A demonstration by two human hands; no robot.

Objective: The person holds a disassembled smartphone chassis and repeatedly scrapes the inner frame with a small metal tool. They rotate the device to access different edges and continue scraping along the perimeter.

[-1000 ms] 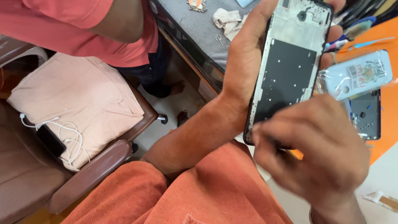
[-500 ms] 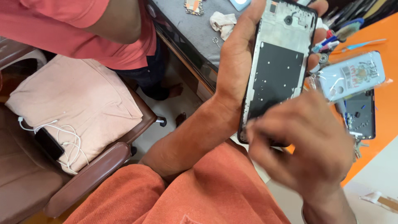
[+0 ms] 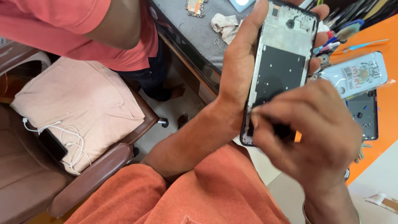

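Above the lap, held up near the desk [image 3: 385, 95] edge: one phone frame [image 3: 282, 66], opened, back cover off, dark central plate and pale metal upper section exposed. Left hand [image 3: 240, 70] clasps the frame along its long edge, thumb side on the left rim and fingertips showing over the right rim, apparently so the frame stays rigid and tilted toward the eye. Right hand [image 3: 309, 137] is bunched, fingertips pinched together at the frame's lower end; likely a fine grip for work on a small part, but what is pinched, if anything, is hidden by the fingers, so cannot tell. Count on the orange desk: one white bagged phone case [image 3: 356, 74] lying just beside the frame, one dark phone back [image 3: 365, 116] flat below it, several tools [image 3: 352, 29] bunched at the far edge, number not readable. On the grey mat [image 3: 195, 33]: one crumpled cloth [image 3: 226, 27], one small circuit board [image 3: 195, 6]. Left of the scene: one brown chair [image 3: 83, 182] carrying a folded pink cloth [image 3: 78, 108], one dark phone [image 3: 52, 143] and one white cable [image 3: 68, 143] coiled on it, parked away from the work. A second person in a red shirt [image 3: 62, 29] stands by the chair; hands not in view.
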